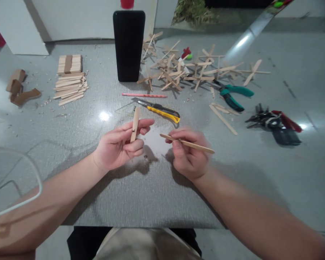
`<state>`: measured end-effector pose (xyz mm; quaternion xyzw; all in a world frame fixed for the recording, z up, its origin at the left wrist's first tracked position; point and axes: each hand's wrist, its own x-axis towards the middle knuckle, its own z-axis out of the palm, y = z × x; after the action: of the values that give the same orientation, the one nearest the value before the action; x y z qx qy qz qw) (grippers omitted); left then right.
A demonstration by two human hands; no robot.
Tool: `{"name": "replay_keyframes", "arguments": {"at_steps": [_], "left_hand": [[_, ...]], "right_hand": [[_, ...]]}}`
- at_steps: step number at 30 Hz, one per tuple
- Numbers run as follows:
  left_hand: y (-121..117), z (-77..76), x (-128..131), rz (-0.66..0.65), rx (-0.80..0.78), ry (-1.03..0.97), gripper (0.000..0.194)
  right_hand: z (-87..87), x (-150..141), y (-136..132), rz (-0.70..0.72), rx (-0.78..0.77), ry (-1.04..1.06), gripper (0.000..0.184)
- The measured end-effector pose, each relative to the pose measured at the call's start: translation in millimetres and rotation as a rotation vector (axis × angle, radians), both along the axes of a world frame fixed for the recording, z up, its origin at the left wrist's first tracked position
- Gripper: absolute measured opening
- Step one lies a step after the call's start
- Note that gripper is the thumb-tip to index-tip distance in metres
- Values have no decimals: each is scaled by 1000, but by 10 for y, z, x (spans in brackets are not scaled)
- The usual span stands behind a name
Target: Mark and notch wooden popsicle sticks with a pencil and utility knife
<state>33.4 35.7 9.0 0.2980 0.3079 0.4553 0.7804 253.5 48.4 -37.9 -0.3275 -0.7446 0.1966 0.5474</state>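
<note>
My left hand (124,142), palm turned up, is closed on a wooden craft stick (135,122) that stands nearly upright between the fingers. A small dark notch shows on that stick's lower part. In my right hand (191,153) a second craft stick (196,146) is pinched between thumb and fingers, lying almost level with its tip toward the left hand. The two sticks are apart. Just beyond the hands lie a yellow-and-black utility knife (162,110) and a pink pencil (144,95).
A black phone (128,47) stands upright at the back. Joined craft sticks (173,72) form a heap behind, beside teal-handled pliers (233,95). Keys (268,119) lie at right; a bundle (69,64) and a loose stick pile (70,86) sit at left. A white cable (34,169) loops at left.
</note>
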Motion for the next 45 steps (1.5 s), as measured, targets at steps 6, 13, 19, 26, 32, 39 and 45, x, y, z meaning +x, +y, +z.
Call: {"name": "replay_keyframes", "arguments": {"at_steps": [6, 13, 19, 26, 32, 39, 45], "left_hand": [[5, -26, 5, 4, 3, -5, 28], [11, -156, 69, 97, 35, 189, 22], [-60, -141, 83, 159, 178, 499, 22], [-53, -207, 87, 218, 227, 678, 10], [-70, -206, 153, 162, 281, 658, 9], [-113, -235, 169, 120, 336, 655, 19], [-120, -249, 196, 49, 336, 558, 33]], "right_hand": [[34, 5, -1, 8, 22, -27, 28], [32, -8, 47, 16, 30, 14, 18], [84, -6, 37, 11, 44, -14, 24], [156, -48, -29, 32, 85, -76, 22], [171, -115, -38, 27, 36, -70, 18], [131, -125, -32, 28, 27, -82, 14], [128, -129, -14, 22, 35, -83, 18]]}}
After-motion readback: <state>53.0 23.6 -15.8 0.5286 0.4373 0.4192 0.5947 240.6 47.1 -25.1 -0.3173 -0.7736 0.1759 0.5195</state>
